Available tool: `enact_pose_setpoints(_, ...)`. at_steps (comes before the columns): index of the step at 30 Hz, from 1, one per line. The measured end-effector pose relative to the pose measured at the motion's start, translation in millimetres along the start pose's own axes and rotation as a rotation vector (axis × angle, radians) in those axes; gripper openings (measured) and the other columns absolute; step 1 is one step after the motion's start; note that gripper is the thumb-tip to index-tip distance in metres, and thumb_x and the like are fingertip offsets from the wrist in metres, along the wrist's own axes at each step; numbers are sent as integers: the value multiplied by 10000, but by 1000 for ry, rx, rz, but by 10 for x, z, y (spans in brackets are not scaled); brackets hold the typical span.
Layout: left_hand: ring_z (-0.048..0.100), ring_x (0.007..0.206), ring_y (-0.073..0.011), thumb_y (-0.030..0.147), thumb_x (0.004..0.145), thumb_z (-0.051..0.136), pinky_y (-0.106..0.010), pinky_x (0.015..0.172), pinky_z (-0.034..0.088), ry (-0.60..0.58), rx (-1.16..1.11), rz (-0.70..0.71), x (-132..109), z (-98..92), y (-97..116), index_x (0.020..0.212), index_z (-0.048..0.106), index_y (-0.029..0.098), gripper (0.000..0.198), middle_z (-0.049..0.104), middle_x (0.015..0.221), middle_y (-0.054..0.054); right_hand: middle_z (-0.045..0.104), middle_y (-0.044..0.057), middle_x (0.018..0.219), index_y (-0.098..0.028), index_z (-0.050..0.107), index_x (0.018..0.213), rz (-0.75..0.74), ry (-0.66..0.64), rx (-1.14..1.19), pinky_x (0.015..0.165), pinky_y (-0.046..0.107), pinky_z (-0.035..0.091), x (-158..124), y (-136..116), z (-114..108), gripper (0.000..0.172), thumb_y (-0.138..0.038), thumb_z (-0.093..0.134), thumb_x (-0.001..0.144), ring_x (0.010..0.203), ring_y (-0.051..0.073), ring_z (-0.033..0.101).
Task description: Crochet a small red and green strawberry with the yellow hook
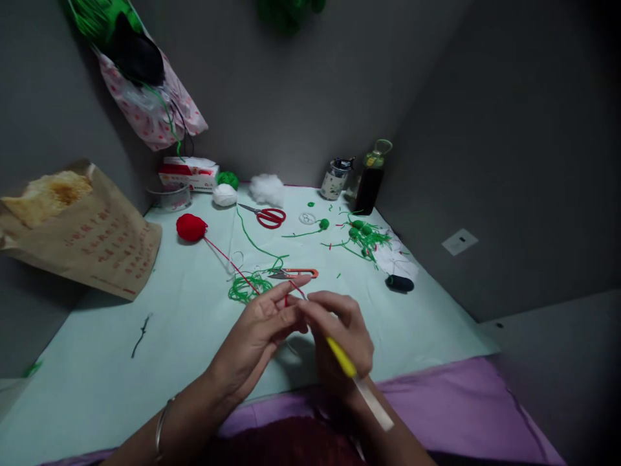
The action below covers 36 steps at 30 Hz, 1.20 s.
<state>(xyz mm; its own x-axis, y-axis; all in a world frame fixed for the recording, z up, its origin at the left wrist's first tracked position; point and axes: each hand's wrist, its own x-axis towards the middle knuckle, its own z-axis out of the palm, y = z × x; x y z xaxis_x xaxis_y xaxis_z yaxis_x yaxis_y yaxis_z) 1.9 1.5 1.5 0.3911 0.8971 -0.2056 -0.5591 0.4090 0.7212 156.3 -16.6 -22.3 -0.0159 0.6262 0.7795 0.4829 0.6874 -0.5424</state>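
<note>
My left hand (257,330) is closed on red yarn (233,264), which loops over the raised index finger and runs back to a red yarn ball (191,228). Pinched in my right hand (343,327) is a crochet hook (342,356) with a yellow and pale handle; its tip meets the yarn at the left fingertips. Any small stitched piece there is hidden by the fingers. Just beyond the hands lie orange thread snips (305,273) and a tangle of green yarn (247,287).
Red-handled scissors (270,217), white stuffing (266,189) and a white yarn ball (225,195) lie farther back. Green crocheted pieces (369,238) and a dark bottle (369,188) are on the right. A paper food bag (111,243) stands at left.
</note>
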Motion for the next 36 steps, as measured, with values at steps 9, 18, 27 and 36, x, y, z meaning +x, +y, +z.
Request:
enact_pose_setpoints(9,570,791,-123,197,805,831,-231,834,469,111,103,189,-4,6,-36,1320,707,264,534,653,810,20,702,48,922,-304,779,1074,236,-2,225,702,346,551,124,-54,10,241,-162,620,962,793,184,660)
enact_pose_setpoints(18,515,735,-92,217,817,821,-183,758,453,88,32,68,-7,-16,32,1184,781,226,369,616,817,11,668,26,807,-264,773,934,416,83,473,686,346,508,196,-22,-17,203,-225,584,996,714,171,612)
enact_pose_setpoints(27,502,762,-114,253,820,825,-234,770,407,64,180,111,-35,-1,-7,1251,750,269,438,603,771,27,760,26,930,-272,784,988,367,-27,417,787,336,530,183,-17,28,167,-192,638,973,852,175,668)
enact_pose_setpoints(36,515,813,-125,272,874,779,-254,818,401,11,260,132,-55,-74,61,1204,777,295,331,610,814,18,730,17,879,-233,735,961,514,-45,694,688,284,561,190,44,-47,202,-268,548,1028,688,122,664)
